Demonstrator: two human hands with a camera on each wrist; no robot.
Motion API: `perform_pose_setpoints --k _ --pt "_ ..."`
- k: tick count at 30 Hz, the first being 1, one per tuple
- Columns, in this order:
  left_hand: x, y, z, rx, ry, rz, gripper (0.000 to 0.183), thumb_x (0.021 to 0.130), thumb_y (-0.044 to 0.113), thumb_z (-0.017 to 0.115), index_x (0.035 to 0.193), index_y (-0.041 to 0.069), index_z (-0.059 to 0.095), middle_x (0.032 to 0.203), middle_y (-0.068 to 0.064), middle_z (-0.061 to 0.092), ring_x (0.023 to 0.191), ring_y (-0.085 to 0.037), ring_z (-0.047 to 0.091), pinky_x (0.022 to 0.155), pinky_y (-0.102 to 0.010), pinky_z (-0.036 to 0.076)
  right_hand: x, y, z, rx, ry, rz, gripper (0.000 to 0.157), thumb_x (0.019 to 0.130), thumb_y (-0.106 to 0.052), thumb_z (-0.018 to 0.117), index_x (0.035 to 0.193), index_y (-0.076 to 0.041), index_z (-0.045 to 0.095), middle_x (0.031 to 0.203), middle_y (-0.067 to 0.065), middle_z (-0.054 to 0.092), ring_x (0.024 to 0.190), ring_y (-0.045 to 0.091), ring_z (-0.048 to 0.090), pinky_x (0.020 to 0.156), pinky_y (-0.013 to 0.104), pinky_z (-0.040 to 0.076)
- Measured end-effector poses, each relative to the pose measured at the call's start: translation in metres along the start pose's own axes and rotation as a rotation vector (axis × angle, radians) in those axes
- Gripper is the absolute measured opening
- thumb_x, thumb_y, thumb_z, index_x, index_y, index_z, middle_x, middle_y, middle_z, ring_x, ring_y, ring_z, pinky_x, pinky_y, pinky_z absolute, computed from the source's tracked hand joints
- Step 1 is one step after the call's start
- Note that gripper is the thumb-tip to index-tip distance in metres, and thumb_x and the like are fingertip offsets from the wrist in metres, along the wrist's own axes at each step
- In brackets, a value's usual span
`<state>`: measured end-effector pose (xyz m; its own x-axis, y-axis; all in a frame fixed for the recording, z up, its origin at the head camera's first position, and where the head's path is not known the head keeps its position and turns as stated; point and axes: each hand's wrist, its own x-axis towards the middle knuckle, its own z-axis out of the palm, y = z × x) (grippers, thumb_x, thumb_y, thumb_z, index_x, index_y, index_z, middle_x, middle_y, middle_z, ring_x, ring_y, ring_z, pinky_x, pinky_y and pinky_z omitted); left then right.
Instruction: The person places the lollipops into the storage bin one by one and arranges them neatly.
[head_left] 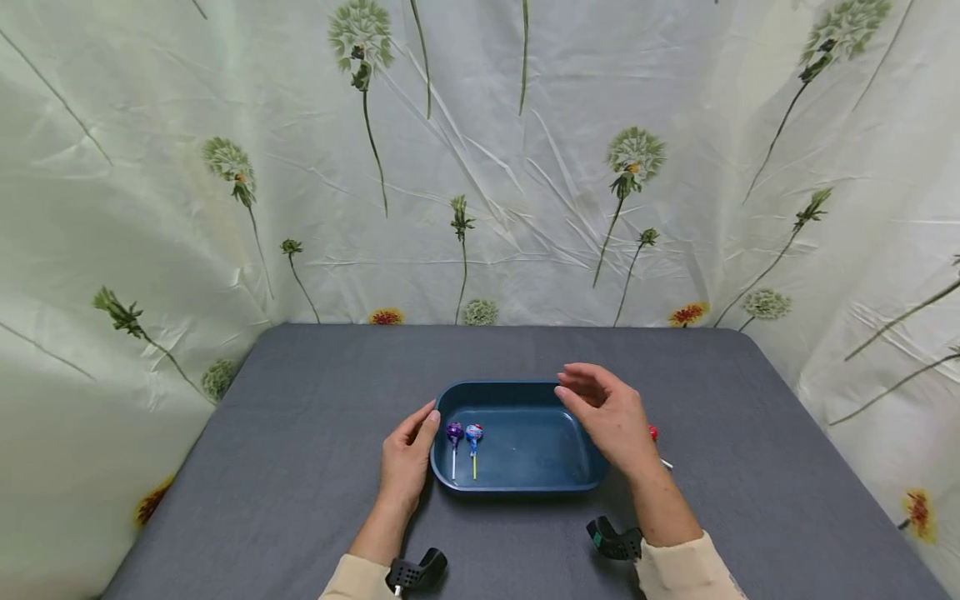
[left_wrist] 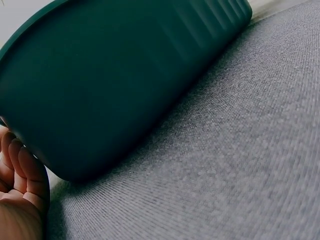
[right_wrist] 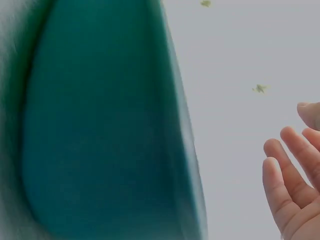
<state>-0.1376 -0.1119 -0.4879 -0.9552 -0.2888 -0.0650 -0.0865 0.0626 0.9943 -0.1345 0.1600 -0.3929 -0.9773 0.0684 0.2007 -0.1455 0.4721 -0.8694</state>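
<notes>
A dark blue rectangular tray (head_left: 517,487) sits on the grey cloth. Inside, at its left end, lie a purple lollipop (head_left: 454,432) with a white stick and a blue-and-red wrapped lollipop (head_left: 474,433) with a yellow stick, side by side. My left hand (head_left: 406,458) holds the tray's left end, thumb at the rim and bent fingers (left_wrist: 31,172) against the outer wall. Over the tray's right end hovers my right hand (head_left: 609,417), loosely curved and holding nothing. A red lollipop (head_left: 653,432) lies right of the tray, mostly hidden behind that hand.
The grey table (head_left: 315,433) reaches back to a pale curtain (head_left: 525,208) printed with dandelions, which also hangs at both sides. A black wrist strap (head_left: 617,542) is on the right wrist, and another strap (head_left: 417,570) on the left.
</notes>
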Motion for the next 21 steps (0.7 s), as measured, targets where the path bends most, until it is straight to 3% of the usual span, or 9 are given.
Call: perform_pose_setpoints --k 2,6,12,17,21 --pt "0.0 0.0 -0.001 -0.013 0.001 0.013 0.038 0.099 0.035 0.068 0.131 0.015 0.071 0.13 -0.011 0.071 0.117 -0.018 0.061 0.092 -0.015 0.047 -0.001 0.006 -0.014 0.008 0.049 0.006 0.034 0.095 -0.023 0.075 0.127 -0.013 0.068 0.121 0.009 0.075 0.102 0.001 0.068 0.084 0.014 0.053" --pt "0.0 0.0 -0.002 -0.015 -0.003 0.02 0.039 0.099 0.036 0.069 0.131 0.015 0.071 0.132 -0.011 0.07 0.12 -0.018 0.061 0.09 -0.01 0.045 -0.004 0.02 -0.039 -0.018 0.131 0.044 0.037 0.097 -0.028 0.072 0.129 -0.011 0.066 0.123 0.013 0.074 0.096 -0.014 0.062 0.082 0.007 0.049" --pt "-0.001 0.001 -0.002 -0.007 -0.004 0.016 0.041 0.098 0.038 0.068 0.132 0.016 0.071 0.133 -0.01 0.07 0.123 -0.022 0.061 0.091 -0.01 0.044 -0.007 0.054 -0.065 -0.109 0.216 0.206 0.045 0.098 -0.039 0.069 0.134 -0.012 0.064 0.127 0.009 0.073 0.089 -0.021 0.055 0.076 0.005 0.046" --pt "-0.003 0.001 -0.001 -0.001 -0.007 0.013 0.041 0.099 0.038 0.068 0.132 0.016 0.07 0.133 -0.011 0.069 0.123 -0.023 0.061 0.09 -0.009 0.044 -0.011 0.09 -0.077 -0.173 0.265 0.325 0.044 0.098 -0.036 0.069 0.131 -0.008 0.065 0.12 0.007 0.075 0.08 -0.02 0.053 0.071 0.007 0.044" --pt "-0.002 0.002 -0.001 -0.012 -0.013 0.014 0.041 0.099 0.038 0.068 0.133 0.015 0.07 0.135 -0.011 0.069 0.125 -0.024 0.061 0.09 -0.008 0.044 -0.016 0.108 -0.081 -0.232 0.233 0.392 0.045 0.098 -0.037 0.069 0.131 -0.007 0.065 0.124 0.017 0.073 0.094 0.0 0.064 0.08 0.017 0.043"
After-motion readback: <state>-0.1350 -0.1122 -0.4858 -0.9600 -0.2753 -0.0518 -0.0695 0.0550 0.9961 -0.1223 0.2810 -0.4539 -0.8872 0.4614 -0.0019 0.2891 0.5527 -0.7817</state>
